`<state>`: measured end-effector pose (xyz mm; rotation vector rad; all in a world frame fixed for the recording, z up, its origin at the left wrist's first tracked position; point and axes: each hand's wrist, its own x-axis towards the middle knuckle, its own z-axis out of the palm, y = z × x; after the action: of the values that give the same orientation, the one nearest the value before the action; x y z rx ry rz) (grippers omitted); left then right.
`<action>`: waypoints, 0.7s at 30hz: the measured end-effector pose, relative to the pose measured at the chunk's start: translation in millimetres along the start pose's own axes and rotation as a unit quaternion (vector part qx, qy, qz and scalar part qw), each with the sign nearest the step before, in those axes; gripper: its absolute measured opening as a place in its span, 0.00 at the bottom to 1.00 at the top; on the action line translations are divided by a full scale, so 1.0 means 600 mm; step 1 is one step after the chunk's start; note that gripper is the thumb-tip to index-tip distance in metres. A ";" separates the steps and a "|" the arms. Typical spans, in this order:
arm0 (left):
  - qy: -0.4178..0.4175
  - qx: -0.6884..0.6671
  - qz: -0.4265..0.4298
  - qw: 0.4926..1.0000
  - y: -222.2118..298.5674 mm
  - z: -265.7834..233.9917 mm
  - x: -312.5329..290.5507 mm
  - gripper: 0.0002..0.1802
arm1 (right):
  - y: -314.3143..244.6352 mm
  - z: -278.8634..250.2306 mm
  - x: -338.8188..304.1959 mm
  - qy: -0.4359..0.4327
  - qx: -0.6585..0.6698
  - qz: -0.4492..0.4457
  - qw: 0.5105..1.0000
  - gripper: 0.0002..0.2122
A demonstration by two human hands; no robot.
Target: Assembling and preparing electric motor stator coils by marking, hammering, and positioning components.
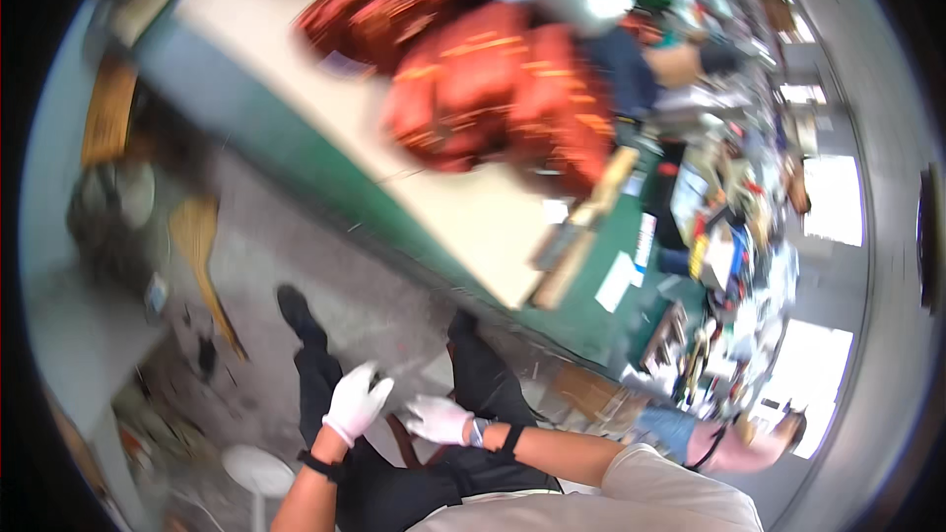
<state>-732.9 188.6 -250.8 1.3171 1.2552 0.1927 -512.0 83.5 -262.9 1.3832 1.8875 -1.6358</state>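
Note:
Both of my hands wear white gloves and are held low over my lap, away from the table. My left hand [357,402] is curled, and a small dark thing that I cannot make out shows between its thumb and fingers. To its right, my right hand [440,421] points leftward with its fingers loosely spread and nothing visible in them. The two hands are a short gap apart. Ahead on the table lie blurred orange-red bundles [463,79], which neither hand touches.
A pale board [453,222] covers part of the green table [601,320]. Wooden-handled tools [576,236] lie at its corner. Mixed clutter [719,236] fills the right side. Another person [729,443] is at the far right. A broom [200,246] and a white stool [258,470] are left.

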 end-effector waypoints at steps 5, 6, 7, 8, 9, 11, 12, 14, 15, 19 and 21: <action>-0.034 0.103 0.126 0.986 0.272 -0.034 0.020 0.15 | -0.035 -0.112 -0.186 0.092 0.100 0.073 0.988 0.24; -0.034 0.121 0.152 0.980 0.324 -0.019 0.026 0.15 | -0.020 -0.125 -0.219 0.141 0.103 0.060 0.983 0.23; -0.032 0.133 0.170 0.976 0.378 0.002 0.035 0.15 | -0.002 -0.133 -0.254 0.201 0.106 0.053 0.972 0.23; -0.029 0.146 0.184 0.972 0.430 0.027 0.042 0.16 | 0.019 -0.138 -0.290 0.257 0.109 0.044 0.959 0.22; -0.031 0.146 0.207 0.967 0.472 0.058 0.056 0.16 | 0.044 -0.137 -0.321 0.313 0.102 0.032 0.944 0.21; -0.007 0.234 0.277 0.932 0.556 0.123 0.097 0.19 | 0.094 -0.154 -0.390 0.386 0.104 0.023 0.917 0.20; 0.010 0.272 0.322 0.907 0.583 0.156 0.126 0.21 | 0.112 -0.175 -0.436 0.402 0.112 0.025 0.908 0.19; 0.042 0.326 0.348 0.878 0.628 0.210 0.190 0.24 | 0.164 -0.193 -0.514 0.441 0.142 0.037 0.886 0.17; 0.061 0.350 0.343 0.870 0.648 0.232 0.219 0.25 | 0.189 -0.202 -0.554 0.459 0.149 0.042 0.875 0.16; 0.079 0.391 0.287 0.871 0.676 0.278 0.298 0.26 | 0.302 -0.231 -0.699 0.513 0.136 0.123 0.839 0.16; 0.072 0.399 0.259 0.877 0.700 0.289 0.314 0.26 | 0.333 -0.260 -0.752 0.508 0.065 0.222 0.830 0.23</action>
<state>-309.0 360.4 -69.6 2.3956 1.1071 0.1504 -73.6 -10.0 -4.7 2.8620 1.6075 -0.8098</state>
